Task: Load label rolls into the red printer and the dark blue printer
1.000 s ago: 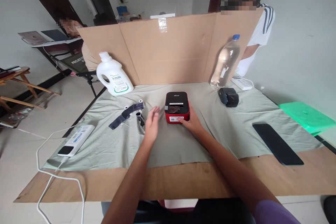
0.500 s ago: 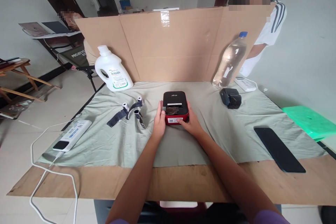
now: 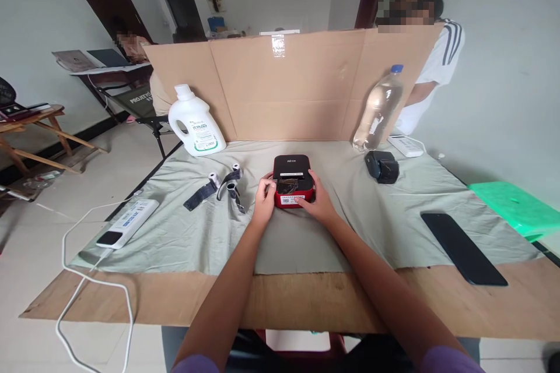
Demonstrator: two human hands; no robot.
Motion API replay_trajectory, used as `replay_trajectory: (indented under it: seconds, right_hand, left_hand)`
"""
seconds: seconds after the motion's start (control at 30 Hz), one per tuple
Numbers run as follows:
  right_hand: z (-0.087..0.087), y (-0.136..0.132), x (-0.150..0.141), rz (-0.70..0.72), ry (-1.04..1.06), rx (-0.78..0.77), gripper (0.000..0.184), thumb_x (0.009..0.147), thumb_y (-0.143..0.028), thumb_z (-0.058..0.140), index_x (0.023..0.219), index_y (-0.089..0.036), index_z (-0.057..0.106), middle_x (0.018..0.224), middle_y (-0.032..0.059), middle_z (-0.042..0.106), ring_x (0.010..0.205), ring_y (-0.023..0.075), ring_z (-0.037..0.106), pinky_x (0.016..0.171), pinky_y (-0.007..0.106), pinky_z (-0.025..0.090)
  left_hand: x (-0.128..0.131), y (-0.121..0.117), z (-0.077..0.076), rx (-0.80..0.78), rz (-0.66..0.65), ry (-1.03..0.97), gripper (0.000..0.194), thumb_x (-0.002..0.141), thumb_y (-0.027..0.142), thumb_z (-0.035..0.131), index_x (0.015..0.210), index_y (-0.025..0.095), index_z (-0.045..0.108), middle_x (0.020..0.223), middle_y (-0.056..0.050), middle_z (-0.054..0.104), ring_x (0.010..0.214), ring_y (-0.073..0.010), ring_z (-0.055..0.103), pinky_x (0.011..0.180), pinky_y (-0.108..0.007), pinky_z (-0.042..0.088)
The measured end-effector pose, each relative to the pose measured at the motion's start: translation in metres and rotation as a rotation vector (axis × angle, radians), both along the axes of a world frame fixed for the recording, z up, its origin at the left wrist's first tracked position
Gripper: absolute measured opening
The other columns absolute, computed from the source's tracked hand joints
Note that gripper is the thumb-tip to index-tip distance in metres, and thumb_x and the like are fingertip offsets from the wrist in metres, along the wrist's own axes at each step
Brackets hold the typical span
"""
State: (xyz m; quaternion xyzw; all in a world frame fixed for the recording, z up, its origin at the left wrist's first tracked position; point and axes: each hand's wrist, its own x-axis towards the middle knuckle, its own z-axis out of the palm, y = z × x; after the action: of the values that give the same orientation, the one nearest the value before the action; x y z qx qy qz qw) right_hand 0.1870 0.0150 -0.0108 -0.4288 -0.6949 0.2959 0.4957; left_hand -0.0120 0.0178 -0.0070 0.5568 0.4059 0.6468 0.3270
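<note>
A small boxy label printer [image 3: 292, 163], black on top and red round its sides, rests on the cloth between my hands. Brown tape lies across the front of its lid, and a white label is stuck on its front. My left hand [image 3: 264, 201] grips its left side, fingers bent and thumb by the front corner. Along the right side my right hand [image 3: 321, 201] holds it, thumb on the front. Left of the printer are a few small paper rolls [image 3: 231, 186] with black strips trailing from them, and a dark strip [image 3: 200, 195] lies flat.
A cardboard screen [image 3: 284, 93] stands behind, with a white detergent bottle [image 3: 199, 128] and a clear water bottle [image 3: 378, 111] before it. To the right lie a black device [image 3: 382, 167] and a phone [image 3: 464, 249]; a corded white power strip [image 3: 128, 224] is left. A person [image 3: 431, 87] is behind.
My left hand has moved right from beside the rolls onto the printer's left side, and its fingers have bent. My right hand stays on the printer. The view has shifted slightly.
</note>
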Motion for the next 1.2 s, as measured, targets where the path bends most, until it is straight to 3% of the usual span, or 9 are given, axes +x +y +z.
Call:
replay_trajectory:
  seconds: [0.17,0.33,0.47,0.57,0.63,0.77,0.87,1.03,1.2]
  right_hand:
    - [0.004,-0.001,0.001,0.025,0.026,-0.018,0.094,0.081,-0.046,0.074,0.16,-0.026,0.026,0.162,0.0121,0.036,0.146,0.03,0.041,0.12,0.05,0.036]
    - [0.017,-0.003,0.004,0.054,0.032,-0.022,0.071,0.099,-0.056,0.044,0.162,-0.031,0.024,0.167,0.0042,0.03,0.155,0.0221,0.024,0.128,0.046,0.019]
    - [0.036,0.014,0.005,-0.014,0.016,-0.041,0.063,0.103,-0.055,0.033,0.16,-0.029,0.032,0.161,0.0049,0.042,0.15,0.0201,0.035,0.124,0.043,0.027]
    - [0.059,0.039,0.002,-0.082,-0.277,-0.058,0.048,0.099,-0.042,0.044,0.139,-0.024,0.062,0.133,0.0078,0.069,0.131,0.0239,0.055,0.112,0.042,0.041]
    - [0.079,0.057,-0.004,-0.087,-0.6,-0.074,0.036,0.095,-0.031,0.05,0.12,-0.022,0.075,0.115,0.0078,0.076,0.119,0.0258,0.059,0.109,0.043,0.04]
    - [0.114,0.08,-0.031,-0.021,-1.135,-0.204,0.032,0.088,-0.029,0.061,0.116,-0.028,0.077,0.122,0.0071,0.073,0.129,0.0343,0.05,0.109,0.05,0.034]
    - [0.124,0.087,-0.057,-0.02,-1.291,-0.338,0.028,0.078,-0.03,0.074,0.105,-0.026,0.08,0.131,0.0117,0.067,0.135,0.0441,0.041,0.108,0.057,0.033]
    - [0.127,0.088,-0.073,-0.112,-1.276,-0.389,0.03,0.072,-0.015,0.074,0.102,-0.017,0.076,0.133,0.0187,0.063,0.139,0.0491,0.036,0.112,0.066,0.025]
    - [0.147,0.067,-0.043,-0.03,-1.005,-0.402,0.028,0.087,-0.031,0.063,0.112,-0.018,0.064,0.116,0.0129,0.07,0.11,0.0295,0.064,0.094,0.042,0.051]
  left_hand:
    - [0.0,0.006,-0.006,0.025,0.027,0.009,0.03,0.097,0.048,0.05,0.081,0.022,0.049,0.132,-0.009,0.063,0.125,-0.0217,0.06,0.108,-0.038,0.046]
    - [0.002,0.003,-0.008,0.086,0.066,0.044,0.027,0.099,0.045,0.05,0.086,0.022,0.057,0.134,-0.009,0.062,0.125,-0.0212,0.059,0.107,-0.037,0.047]
    - [0.001,0.0,-0.006,0.062,0.034,0.023,0.02,0.098,0.04,0.051,0.093,0.023,0.059,0.129,-0.009,0.067,0.121,-0.0213,0.063,0.102,-0.038,0.05]
    - [0.002,0.0,-0.005,0.05,0.034,0.024,0.017,0.097,0.037,0.052,0.095,0.023,0.06,0.128,-0.009,0.068,0.12,-0.0213,0.063,0.101,-0.038,0.051]
    - [0.002,0.0,-0.004,0.046,0.031,0.023,0.017,0.097,0.037,0.051,0.094,0.023,0.06,0.129,-0.009,0.068,0.119,-0.0211,0.064,0.099,-0.038,0.052]
    - [0.003,-0.001,-0.003,0.031,0.024,0.014,0.016,0.097,0.035,0.051,0.094,0.022,0.06,0.13,-0.01,0.067,0.117,-0.0208,0.065,0.096,-0.036,0.054]
    - [0.003,-0.001,-0.002,0.038,0.01,0.007,0.015,0.097,0.034,0.051,0.095,0.022,0.059,0.131,-0.01,0.067,0.118,-0.0207,0.065,0.096,-0.036,0.053]
    - [0.003,0.0,-0.003,0.051,-0.001,-0.003,0.016,0.098,0.035,0.052,0.096,0.022,0.06,0.132,-0.01,0.067,0.118,-0.0216,0.064,0.097,-0.037,0.052]
    - [0.002,0.001,-0.005,0.084,-0.003,-0.028,0.029,0.104,0.036,0.039,0.101,0.022,0.064,0.129,-0.009,0.068,0.121,-0.0233,0.062,0.106,-0.043,0.047]
